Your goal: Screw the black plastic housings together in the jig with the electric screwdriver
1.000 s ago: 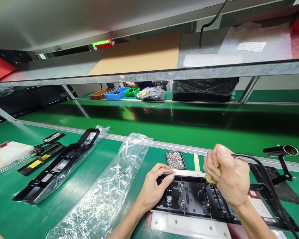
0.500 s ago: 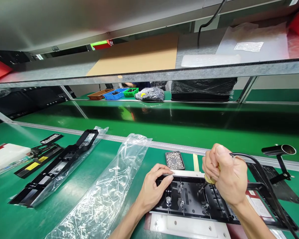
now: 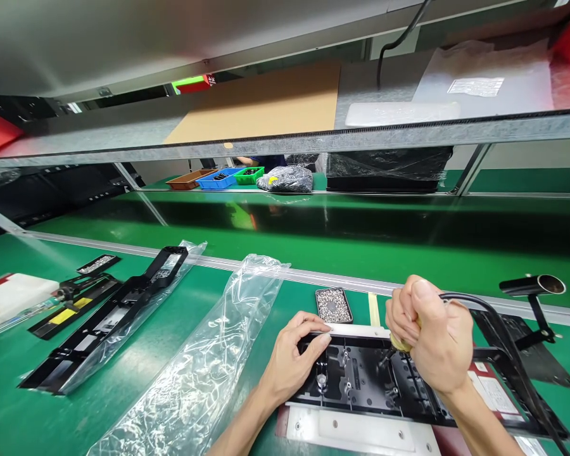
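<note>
A long black plastic panel [image 3: 368,373] with ribs and posts lies on a white fixture block [image 3: 356,428] at the lower right. My left hand [image 3: 292,364] grips the panel's left end, thumb and fingers closed over its upper edge. In a fist, my right hand [image 3: 434,339] holds an electric screwdriver [image 3: 401,343] upright, its yellowish lower part showing. The screwdriver's bit points down into the middle of the panel; its tip is hard to make out. A black cord [image 3: 496,323] runs from behind this hand toward the lower right. Small screws fill a black tray [image 3: 333,305] just beyond the panel.
Clear plastic bags [image 3: 194,373] lie left of my arm, one beneath another black panel [image 3: 118,316]. A metal tube on a bracket [image 3: 532,286] stands at the right. A shelf [image 3: 285,142] crosses above, with small bins [image 3: 218,180] behind it.
</note>
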Tool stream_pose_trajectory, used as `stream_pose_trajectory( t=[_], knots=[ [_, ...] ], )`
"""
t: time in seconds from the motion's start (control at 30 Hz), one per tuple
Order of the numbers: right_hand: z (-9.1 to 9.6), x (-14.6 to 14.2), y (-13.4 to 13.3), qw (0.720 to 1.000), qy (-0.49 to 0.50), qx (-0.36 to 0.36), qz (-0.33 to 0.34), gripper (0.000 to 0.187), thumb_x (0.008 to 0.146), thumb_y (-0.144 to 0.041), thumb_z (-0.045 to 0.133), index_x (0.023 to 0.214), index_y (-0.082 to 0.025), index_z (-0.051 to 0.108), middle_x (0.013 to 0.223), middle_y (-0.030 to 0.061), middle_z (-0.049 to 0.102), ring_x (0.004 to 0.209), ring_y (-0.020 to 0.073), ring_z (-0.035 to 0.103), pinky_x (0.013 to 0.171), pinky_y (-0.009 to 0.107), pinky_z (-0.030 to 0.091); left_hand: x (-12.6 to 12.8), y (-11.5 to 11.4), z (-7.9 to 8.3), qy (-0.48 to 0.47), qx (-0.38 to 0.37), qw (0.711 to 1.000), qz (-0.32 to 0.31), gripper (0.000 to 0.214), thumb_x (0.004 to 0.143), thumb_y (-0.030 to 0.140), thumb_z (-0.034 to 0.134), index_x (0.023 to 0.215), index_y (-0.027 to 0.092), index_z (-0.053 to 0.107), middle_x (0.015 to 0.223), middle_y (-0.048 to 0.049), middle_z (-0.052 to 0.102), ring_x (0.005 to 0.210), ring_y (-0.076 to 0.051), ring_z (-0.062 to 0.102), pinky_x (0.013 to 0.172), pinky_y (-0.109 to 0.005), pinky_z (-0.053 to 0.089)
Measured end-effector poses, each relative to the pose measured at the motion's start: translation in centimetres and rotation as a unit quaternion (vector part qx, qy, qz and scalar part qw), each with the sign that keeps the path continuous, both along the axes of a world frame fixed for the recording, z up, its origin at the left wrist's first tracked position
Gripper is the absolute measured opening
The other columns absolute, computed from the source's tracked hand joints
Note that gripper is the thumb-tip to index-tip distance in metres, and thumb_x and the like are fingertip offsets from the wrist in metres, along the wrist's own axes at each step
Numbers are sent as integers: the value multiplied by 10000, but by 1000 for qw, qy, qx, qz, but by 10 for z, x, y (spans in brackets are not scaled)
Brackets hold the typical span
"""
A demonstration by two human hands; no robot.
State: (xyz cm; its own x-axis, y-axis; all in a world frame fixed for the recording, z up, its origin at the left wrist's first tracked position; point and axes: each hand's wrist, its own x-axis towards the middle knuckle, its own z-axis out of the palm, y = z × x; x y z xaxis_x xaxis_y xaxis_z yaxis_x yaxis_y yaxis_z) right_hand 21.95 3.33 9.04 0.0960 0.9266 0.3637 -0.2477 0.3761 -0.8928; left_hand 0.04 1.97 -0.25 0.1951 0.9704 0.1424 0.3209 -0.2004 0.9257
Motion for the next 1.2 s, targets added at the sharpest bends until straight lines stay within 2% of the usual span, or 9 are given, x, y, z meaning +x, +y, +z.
stream_pose_trajectory(
  t=[0.43, 1.2],
  knots=[
    [1, -1, 1, 1000, 0, 2, -1, 605, 999, -584, 662, 635, -220, 343, 507, -50, 281, 432, 89, 262, 393, 243, 210, 0, 1, 0, 0, -1, 1000, -2, 278, 1039, 472, 639, 1087, 265, 818, 1182, -71, 713, 1161, -250, 673, 1058, -397, 484],
    [-3, 0, 1, 1000, -6, -3, -3, 604, 1041, -590, 600, 632, -217, 358, 510, -47, 294, 432, 86, 273, 395, 248, 216, 0, 1, 0, -1, 2, 1000, -1, 257, 1034, 444, 638, 1086, 270, 819, 1173, -57, 712, 1156, -233, 676, 1061, -382, 471]
  ],
)
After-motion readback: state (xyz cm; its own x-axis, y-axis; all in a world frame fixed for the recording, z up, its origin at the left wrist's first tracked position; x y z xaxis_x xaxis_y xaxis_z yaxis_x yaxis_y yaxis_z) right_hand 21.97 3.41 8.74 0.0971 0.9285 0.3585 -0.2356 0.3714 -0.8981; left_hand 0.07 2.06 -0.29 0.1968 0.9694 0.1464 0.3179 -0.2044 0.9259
